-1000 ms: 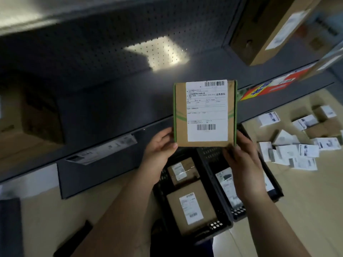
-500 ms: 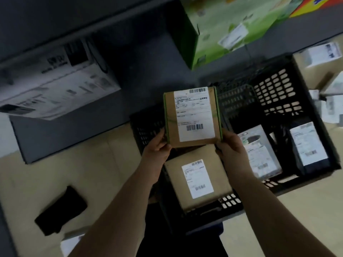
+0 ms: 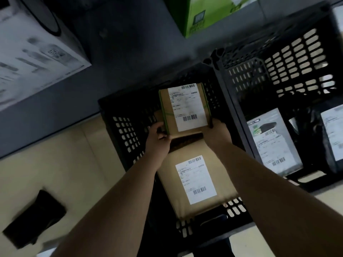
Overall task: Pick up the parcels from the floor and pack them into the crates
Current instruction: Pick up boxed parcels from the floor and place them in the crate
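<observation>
Cardboard parcel [image 3: 185, 108], gripped by left hand [image 3: 157, 140] and right hand [image 3: 216, 135], hovers over left crate [image 3: 118, 115]; packed box [image 3: 196, 182] at 6 o'clock; placing remains.

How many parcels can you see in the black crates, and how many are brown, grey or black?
Brown cardboard parcels: 2, the green-edged one held by the left hand and right hand, and the bigger one lying under it in the left crate.
Grey bag parcels: 1, in the right crate.
Black bag parcels: 1, same crate.
Total: 4 parcels.
</observation>
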Demonstrator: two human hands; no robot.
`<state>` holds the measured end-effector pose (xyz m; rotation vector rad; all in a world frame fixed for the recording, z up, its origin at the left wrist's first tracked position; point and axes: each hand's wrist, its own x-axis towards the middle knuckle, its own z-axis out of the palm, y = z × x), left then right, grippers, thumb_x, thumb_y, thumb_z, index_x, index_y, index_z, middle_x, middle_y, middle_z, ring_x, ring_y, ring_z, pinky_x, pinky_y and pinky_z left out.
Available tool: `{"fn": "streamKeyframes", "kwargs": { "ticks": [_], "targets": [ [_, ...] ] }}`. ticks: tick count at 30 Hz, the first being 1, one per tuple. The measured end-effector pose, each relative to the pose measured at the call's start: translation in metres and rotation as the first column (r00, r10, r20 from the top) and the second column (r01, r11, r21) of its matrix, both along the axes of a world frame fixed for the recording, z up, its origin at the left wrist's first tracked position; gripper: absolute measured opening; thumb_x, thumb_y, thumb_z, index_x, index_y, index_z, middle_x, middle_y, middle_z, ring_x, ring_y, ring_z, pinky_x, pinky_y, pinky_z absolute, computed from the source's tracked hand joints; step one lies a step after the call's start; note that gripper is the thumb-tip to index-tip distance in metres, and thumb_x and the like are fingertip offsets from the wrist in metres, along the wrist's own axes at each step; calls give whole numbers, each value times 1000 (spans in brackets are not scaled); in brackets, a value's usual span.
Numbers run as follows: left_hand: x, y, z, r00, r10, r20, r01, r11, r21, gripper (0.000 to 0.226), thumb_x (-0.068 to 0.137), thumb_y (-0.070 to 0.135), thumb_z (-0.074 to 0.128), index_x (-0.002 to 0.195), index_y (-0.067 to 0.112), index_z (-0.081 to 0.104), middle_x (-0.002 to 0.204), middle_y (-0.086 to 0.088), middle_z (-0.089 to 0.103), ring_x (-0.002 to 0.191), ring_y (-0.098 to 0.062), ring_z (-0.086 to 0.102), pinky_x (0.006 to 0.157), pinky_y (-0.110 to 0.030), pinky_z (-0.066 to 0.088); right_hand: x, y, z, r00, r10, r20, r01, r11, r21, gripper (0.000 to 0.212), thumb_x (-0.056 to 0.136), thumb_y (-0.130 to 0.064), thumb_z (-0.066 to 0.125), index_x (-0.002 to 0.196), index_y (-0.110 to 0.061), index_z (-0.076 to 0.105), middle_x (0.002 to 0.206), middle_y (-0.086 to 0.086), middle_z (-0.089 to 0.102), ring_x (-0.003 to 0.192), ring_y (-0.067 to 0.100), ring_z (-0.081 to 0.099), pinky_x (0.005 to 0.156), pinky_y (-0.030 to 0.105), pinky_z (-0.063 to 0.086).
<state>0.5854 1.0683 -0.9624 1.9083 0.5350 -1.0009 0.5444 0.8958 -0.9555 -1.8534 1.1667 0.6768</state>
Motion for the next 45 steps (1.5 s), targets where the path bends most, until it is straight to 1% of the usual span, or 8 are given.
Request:
{"fn": "streamKeyframes", "kwargs": {
  "ticks": [4, 8, 12, 18, 21, 26, 29, 45],
  "targets": [
    [2, -22, -27, 993, -107, -50, 109, 993, 38, 61, 95, 10, 66, 149, 18, 39, 126, -4, 66, 111, -16, 61, 89, -31, 52, 14, -6, -15, 999, -3, -44, 4, 999, 32, 56, 98, -21, 50, 151, -16, 32, 138, 14, 46, 108, 32, 56, 78, 34, 50],
    [7, -30, -37, 993, -34, -113, 43, 996, 79, 57, 94, 3, 62, 146, 20, 47, 126, -7, 63, 107, -24, 61, 83, -33, 52, 16, -1, -23, 929, 289, -232, -298, 955, -2, 67, 97, -19, 46, 156, -14, 15, 155, 18, 23, 138, 39, 30, 110, 49, 37],
    [12, -22, -34, 976, -14, -217, 16, 1000, 7, 58, 93, -4, 59, 145, 19, 50, 132, -9, 57, 115, -25, 58, 101, -39, 53, 8, 3, -21, 894, 351, -279, -382, 922, -66, 75, 96, -15, 49, 157, -12, 5, 155, 17, 9, 138, 36, 21, 112, 46, 35],
    [27, -14, 18, 980, 72, -186, -97, 987, -129, 56, 93, -5, 60, 142, 20, 51, 131, -9, 62, 113, -21, 62, 92, -36, 52, 2, -3, 14, 991, 111, 76, -116, 990, 78, 64, 95, -8, 53, 153, -25, 32, 146, 10, 35, 125, 30, 45, 87, 32, 52],
    [43, -24, 66, 989, 91, -113, -115, 966, -232, 43, 92, -2, 61, 120, 31, 60, 120, -2, 67, 112, -18, 64, 94, -38, 53, 4, -6, 60, 957, -149, 250, 87, 966, 243, 53, 91, -5, 63, 138, -28, 52, 125, -4, 55, 106, 16, 59, 72, 18, 54],
    [70, -54, 168, 1000, -18, -2, 16, 926, -376, 38, 92, 11, 68, 116, 40, 61, 124, 2, 67, 115, -17, 64, 97, -41, 53, 7, -19, 154, 779, -483, 400, 325, 856, 402, 44, 84, 1, 70, 118, -26, 65, 118, 3, 68, 111, 21, 65, 97, 42, 54],
    [83, -72, 239, 987, -147, 67, 162, 905, -394, 32, 92, 22, 71, 114, 44, 64, 125, 10, 66, 116, -12, 63, 101, -42, 50, 9, -32, 222, 639, -619, 458, 416, 778, 471, 43, 84, 10, 67, 111, -23, 66, 104, -5, 68, 91, 3, 68, 79, 23, 54],
    [60, -103, 604, 866, -345, 362, 499, 635, -589, 37, 91, 14, 71, 119, 38, 65, 119, 5, 66, 108, -7, 65, 94, -42, 57, -58, -53, 591, 331, -581, 744, 443, 792, 421, 46, 84, 11, 66, 116, -22, 67, 121, 1, 66, 102, 14, 65, 84, 28, 55]
  ]
}}
